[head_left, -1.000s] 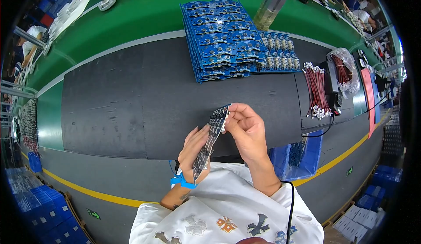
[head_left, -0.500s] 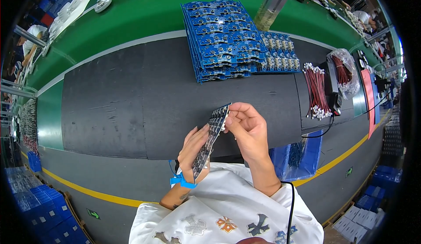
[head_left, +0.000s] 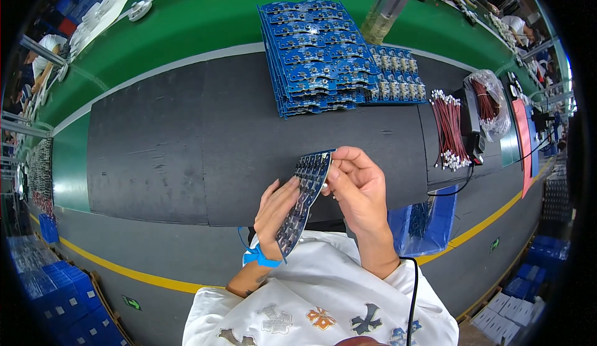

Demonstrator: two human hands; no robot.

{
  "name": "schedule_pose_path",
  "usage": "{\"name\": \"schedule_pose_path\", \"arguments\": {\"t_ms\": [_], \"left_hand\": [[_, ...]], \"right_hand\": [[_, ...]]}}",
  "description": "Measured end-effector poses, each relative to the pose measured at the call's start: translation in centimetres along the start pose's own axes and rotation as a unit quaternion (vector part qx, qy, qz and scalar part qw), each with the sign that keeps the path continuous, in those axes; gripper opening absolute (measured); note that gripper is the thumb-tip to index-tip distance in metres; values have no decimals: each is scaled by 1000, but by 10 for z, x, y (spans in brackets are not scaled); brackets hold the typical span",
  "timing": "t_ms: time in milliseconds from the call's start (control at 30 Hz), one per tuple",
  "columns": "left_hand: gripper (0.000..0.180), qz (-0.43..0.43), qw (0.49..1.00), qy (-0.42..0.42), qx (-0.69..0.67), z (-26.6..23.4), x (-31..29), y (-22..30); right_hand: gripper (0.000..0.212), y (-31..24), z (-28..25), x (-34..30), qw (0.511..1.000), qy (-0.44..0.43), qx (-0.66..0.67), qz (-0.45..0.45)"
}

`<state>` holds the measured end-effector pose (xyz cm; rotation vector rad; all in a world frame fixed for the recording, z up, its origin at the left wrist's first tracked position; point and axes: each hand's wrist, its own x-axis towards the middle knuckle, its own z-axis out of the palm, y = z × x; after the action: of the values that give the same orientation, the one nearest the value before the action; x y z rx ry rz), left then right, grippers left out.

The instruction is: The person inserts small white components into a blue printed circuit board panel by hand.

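Circuit board is held up, steeply tilted, on the near side of the blue board stack. Right hand pinches its upper end, thumb against fingers. Left hand lies along its left face; thumb looks hidden, so cannot tell if it clamps. Red wire bundle sits right of the stack.

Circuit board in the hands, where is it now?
In the head view, the circuit board is tilted just below the picture's middle, between the left hand and right hand, by the near edge of the black mat.
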<state>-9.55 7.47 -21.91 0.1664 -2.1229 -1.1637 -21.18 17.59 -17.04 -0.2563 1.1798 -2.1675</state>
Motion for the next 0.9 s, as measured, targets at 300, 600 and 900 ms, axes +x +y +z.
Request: {"name": "schedule_pose_path", "arguments": {"t_ms": [300, 600, 900], "left_hand": [[33, -8, 1000, 20, -8, 1, -2, -1], [35, -5, 1000, 15, -5, 1, -2, -1], [38, 7, 1000, -12, 12, -3, 0, 1]], "right_hand": [[23, -2, 1, 4, 999, 5, 32, -10], [24, -9, -4, 3, 1000, 1, -21, 0], [22, -7, -7, -2, 998, 15, -63, -24]]}}
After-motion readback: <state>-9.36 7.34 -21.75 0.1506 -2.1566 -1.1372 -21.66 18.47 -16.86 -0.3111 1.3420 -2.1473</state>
